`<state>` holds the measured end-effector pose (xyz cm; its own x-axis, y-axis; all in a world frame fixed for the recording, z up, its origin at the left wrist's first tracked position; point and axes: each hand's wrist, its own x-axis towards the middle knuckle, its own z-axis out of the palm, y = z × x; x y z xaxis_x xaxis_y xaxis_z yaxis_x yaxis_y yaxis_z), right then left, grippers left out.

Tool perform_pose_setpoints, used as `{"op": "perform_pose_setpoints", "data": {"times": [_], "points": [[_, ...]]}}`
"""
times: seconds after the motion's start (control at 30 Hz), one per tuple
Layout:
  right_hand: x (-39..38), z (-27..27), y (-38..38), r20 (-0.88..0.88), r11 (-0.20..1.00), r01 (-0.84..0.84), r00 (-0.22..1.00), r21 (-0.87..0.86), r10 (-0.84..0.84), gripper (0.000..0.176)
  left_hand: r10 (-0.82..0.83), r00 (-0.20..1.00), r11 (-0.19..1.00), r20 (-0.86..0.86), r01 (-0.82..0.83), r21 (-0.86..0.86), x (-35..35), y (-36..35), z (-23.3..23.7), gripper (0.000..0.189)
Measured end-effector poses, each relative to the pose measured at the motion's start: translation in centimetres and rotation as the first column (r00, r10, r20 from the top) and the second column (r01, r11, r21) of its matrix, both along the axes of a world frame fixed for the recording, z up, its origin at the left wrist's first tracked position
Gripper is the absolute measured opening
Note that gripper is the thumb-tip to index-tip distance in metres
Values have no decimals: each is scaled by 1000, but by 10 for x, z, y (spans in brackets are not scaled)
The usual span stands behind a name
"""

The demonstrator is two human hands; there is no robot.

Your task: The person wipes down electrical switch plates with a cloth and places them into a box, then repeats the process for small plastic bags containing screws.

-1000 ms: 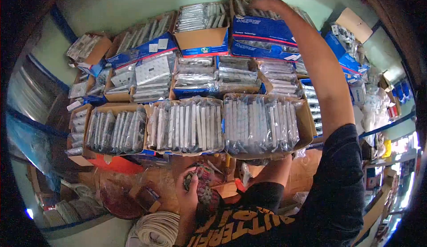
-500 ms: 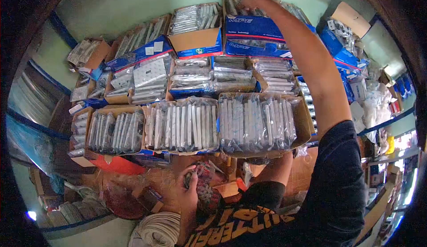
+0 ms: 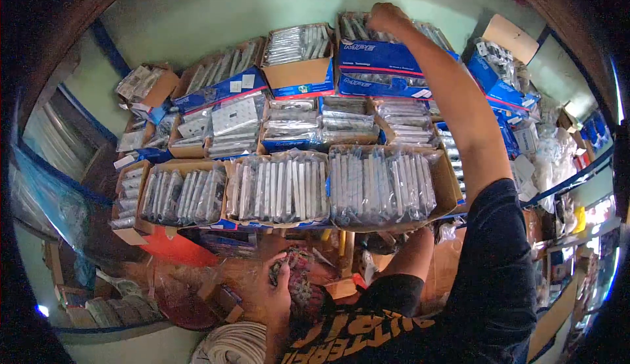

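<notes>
My right hand [image 3: 388, 20] reaches to the back row, over the blue MPE box [image 3: 374, 56] filled with flat plastic-wrapped packets. Its fingers are curled down among the packet tops; what they grip, if anything, is hidden. Low in front of my body, my left hand [image 3: 279, 284] is closed around a bunched, dark patterned cloth [image 3: 298, 272]. Nearest me stand cartons with wrapped white plates on edge: a wide row of plates [image 3: 380, 183], a middle row of plates [image 3: 279, 187] and darker packets [image 3: 184, 193].
Behind the front cartons lie stacked packets [image 3: 292, 118] and a loose wrapped socket plate [image 3: 234, 116]. An open carton [image 3: 298, 72] stands left of the MPE box. At right are a blue box [image 3: 495, 69] and plastic bags [image 3: 554, 151]. A white cable coil [image 3: 230, 344] lies below.
The view has tilted, so the boxes sit lower in the picture. My right hand stays at the MPE box, and my left hand keeps hold of the cloth.
</notes>
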<state>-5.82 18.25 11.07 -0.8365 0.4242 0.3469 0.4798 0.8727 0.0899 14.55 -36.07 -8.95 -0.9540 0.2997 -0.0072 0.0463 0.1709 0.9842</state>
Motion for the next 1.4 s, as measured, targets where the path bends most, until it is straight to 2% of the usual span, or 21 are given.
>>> {"op": "perform_pose_setpoints", "data": {"times": [0.1,0.2,0.3,0.4,0.47,0.5,0.6,0.7,0.73,0.8,0.83,0.87,0.93,0.97,1.03,1.07,1.13,1.2,1.27,1.3,1.4], "points": [[-4,20,1,-71,991,113,992,71,-108,43,9,1000,999,-6,-9,-49,1,-4,0,20],[16,46,-2,-189,996,46,982,78,-31,44,34,995,999,99,-33,-5,2,-5,2,20],[53,66,-8,-208,945,41,978,325,29,39,-38,998,992,45,43,-116,-3,-14,-4,23],[133,46,-51,-542,979,-166,815,122,206,30,-24,998,1000,52,23,19,-2,-8,9,27],[191,0,-122,-764,955,-240,645,-172,25,28,-29,948,936,317,-86,342,3,0,48,33],[216,-26,-154,-801,901,-358,598,-244,21,30,-104,975,867,195,-7,499,-4,-1,23,40],[271,-98,-267,-650,683,-269,654,-679,-388,33,-170,971,759,167,21,651,0,30,58,49],[294,-145,-346,-593,566,-372,757,-736,-274,36,-173,983,870,59,125,477,14,53,48,58],[294,-140,-363,-460,317,-350,788,-881,-409,36,-181,982,872,63,130,472,23,58,41,58],[285,-170,-377,-663,397,-531,574,-748,-481,37,-382,923,762,-49,344,548,39,63,33,61],[285,-178,-373,-681,412,-543,546,-731,-488,43,-400,909,761,-120,402,509,42,65,34,61],[291,-178,-367,-680,414,-542,542,-731,-494,43,-407,906,760,-120,408,506,49,68,34,61],[308,-177,-352,-691,336,-615,695,-714,-197,56,-361,933,802,5,307,512,64,76,39,71],[309,-175,-353,-696,-65,-728,674,-683,-246,65,-362,932,802,7,308,511,60,78,41,71],[311,-208,-364,-621,-174,-698,705,-695,-343,66,-408,826,787,-389,534,308,43,89,52,60],[313,-220,-368,-536,-280,-669,730,-689,-425,67,-406,829,791,-385,530,306,39,93,57,60],[318,-188,-375,-589,-200,-674,726,-711,-354,63,-455,772,765,-444,594,249,33,97,65,61],[321,-182,-375,-431,-368,-673,713,-641,-554,61,-478,747,795,-463,592,135,44,105,55,72],[321,-203,-352,-562,-360,-794,604,-490,-565,59,-541,623,731,-565,681,51,63,101,47,65],[312,-189,-343,-473,-526,-768,639,-364,-606,59,-606,574,710,-550,702,-50,75,94,37,63],[300,-182,-331,-345,-693,-697,706,-182,-619,58,-625,549,736,-555,651,-184,82,95,30,64]]}}
